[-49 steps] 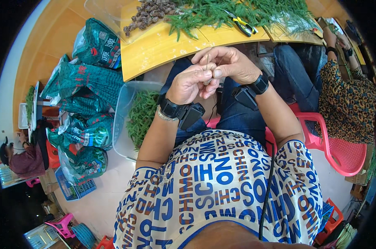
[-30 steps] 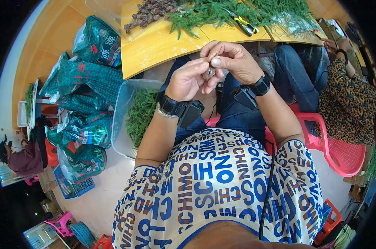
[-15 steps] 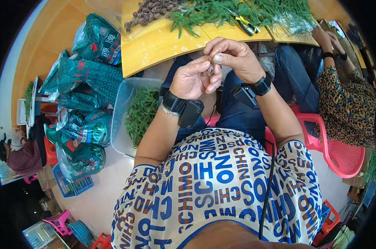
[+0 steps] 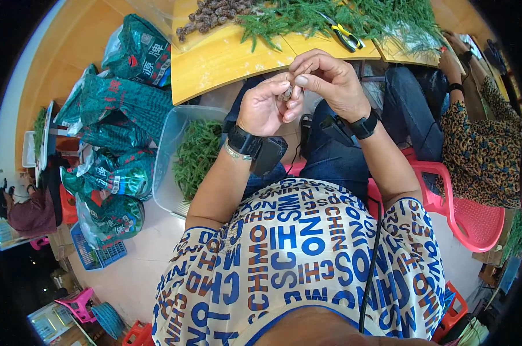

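Observation:
Over my lap, just off the near edge of the yellow table (image 4: 215, 72), my two hands meet. A small brown pine cone (image 4: 286, 93) sits in the closed fingers of my left hand (image 4: 264, 108), mostly covered by them. Thumb and forefinger of my right hand (image 4: 337, 86) pinch together right above the cone. What they hold there, perhaps something thin at the cone's top, is too small to make out. On the table beyond lie a pile of pine cones (image 4: 212, 17), green artificial sprigs (image 4: 298, 20) and yellow-and-black pliers (image 4: 344, 37).
A clear plastic bin (image 4: 164, 158) with green sprigs stands left of my legs. Stuffed green bags (image 4: 120, 106) are heaped beyond it, a blue basket (image 4: 102, 254) beside them. A co-worker in a patterned sleeve (image 4: 480, 153) sits at right, near a pink chair (image 4: 477, 222).
My hands stay together, and the pine cone has shifted slightly up and left with my left fingers. At right, the co-worker's hands have moved apart.

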Demonstrator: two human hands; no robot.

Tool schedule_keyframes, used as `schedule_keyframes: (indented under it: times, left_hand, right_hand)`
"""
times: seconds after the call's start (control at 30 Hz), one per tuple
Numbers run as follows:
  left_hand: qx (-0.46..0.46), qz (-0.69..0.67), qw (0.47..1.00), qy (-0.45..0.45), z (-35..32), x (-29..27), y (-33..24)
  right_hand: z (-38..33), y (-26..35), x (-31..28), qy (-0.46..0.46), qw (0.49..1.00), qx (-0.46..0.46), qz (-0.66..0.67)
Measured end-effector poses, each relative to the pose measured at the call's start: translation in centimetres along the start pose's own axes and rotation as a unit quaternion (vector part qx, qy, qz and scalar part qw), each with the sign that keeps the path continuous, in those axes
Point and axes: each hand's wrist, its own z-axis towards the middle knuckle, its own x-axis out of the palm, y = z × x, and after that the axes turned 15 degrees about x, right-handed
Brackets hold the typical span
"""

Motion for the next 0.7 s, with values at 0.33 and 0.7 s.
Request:
schedule_keyframes:
  times: [0.33, 0.7]
  left_hand:
    - [0.039, 0.061, 0.997, -0.03, -0.2, 0.0, 0.0]
    - [-0.011, 0.114, 0.993, 0.022, -0.1, -1.1, 0.3]
  right_hand:
    - [-0.6, 1.1, 0.8, -0.152, 0.929, -0.148, -0.304]
    - [-0.4, 1.8, -0.7, -0.052, 0.884, -0.184, -0.427]
